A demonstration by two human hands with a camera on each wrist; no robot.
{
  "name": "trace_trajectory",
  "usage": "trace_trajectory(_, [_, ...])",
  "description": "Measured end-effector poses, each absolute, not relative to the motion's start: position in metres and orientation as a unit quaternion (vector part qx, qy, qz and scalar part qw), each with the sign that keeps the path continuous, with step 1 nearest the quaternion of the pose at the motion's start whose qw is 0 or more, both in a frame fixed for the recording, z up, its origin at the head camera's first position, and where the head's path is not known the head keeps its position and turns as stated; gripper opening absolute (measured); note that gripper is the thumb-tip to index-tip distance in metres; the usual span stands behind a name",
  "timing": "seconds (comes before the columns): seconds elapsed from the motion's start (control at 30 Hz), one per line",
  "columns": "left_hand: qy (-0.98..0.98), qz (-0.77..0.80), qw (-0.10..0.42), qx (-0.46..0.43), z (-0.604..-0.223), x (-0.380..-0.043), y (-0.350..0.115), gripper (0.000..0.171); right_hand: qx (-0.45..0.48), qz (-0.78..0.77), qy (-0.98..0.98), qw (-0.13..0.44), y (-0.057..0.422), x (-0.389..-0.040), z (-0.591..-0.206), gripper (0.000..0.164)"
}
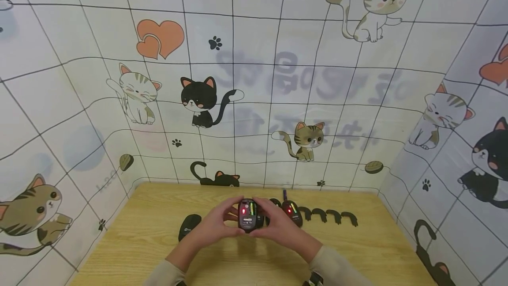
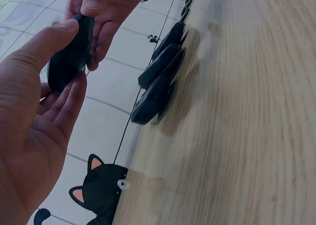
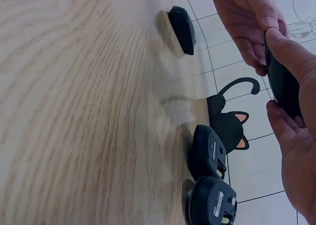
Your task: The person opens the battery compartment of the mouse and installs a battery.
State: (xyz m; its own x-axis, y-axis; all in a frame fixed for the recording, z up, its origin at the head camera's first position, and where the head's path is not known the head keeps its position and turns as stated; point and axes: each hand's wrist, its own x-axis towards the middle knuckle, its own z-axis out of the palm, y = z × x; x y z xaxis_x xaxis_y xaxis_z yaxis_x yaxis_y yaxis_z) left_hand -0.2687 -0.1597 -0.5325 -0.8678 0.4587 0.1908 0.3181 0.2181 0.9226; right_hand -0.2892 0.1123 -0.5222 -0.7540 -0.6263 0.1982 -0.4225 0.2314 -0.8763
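Note:
Both hands hold one black computer mouse (image 1: 248, 215) above the table, its underside turned up. A battery sits in its uncovered compartment, and a red light glows beside it. My left hand (image 1: 218, 222) grips the mouse by its left side, thumb at the lower edge. From the other side my right hand (image 1: 278, 220) grips it, partly covering things behind. Edge-on, the same mouse (image 2: 71, 54) shows between the fingers in the left wrist view, and the mouse (image 3: 281, 81) appears likewise in the right wrist view.
On the wooden table (image 1: 158, 206), another black mouse (image 1: 189, 226) lies at the left. Right of the hands, an upturned mouse (image 1: 292, 213) shows a battery and red light. Several black arched pieces (image 1: 334, 216) form a row farther right. A cat-patterned sheet (image 1: 254, 144) hangs behind.

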Motion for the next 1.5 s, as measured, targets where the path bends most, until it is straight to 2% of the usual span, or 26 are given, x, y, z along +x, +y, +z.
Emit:
trace_trajectory(0.73, [0.834,0.503,0.027,0.223,-0.545,-0.291,-0.191,0.091,-0.343,-0.390,0.853,0.056,0.076,-0.322,-0.533,0.097])
trace_trajectory(1.0, [0.850,0.469,0.015,0.238,-0.548,-0.303,-0.193,0.089,-0.357,-0.342,0.869,0.037,0.070,-0.335,-0.539,0.098])
trace_trajectory(1.5, [0.868,0.435,0.035,0.236,-0.559,-0.323,-0.195,0.085,-0.341,-0.279,0.897,0.012,0.060,-0.348,-0.554,0.096])
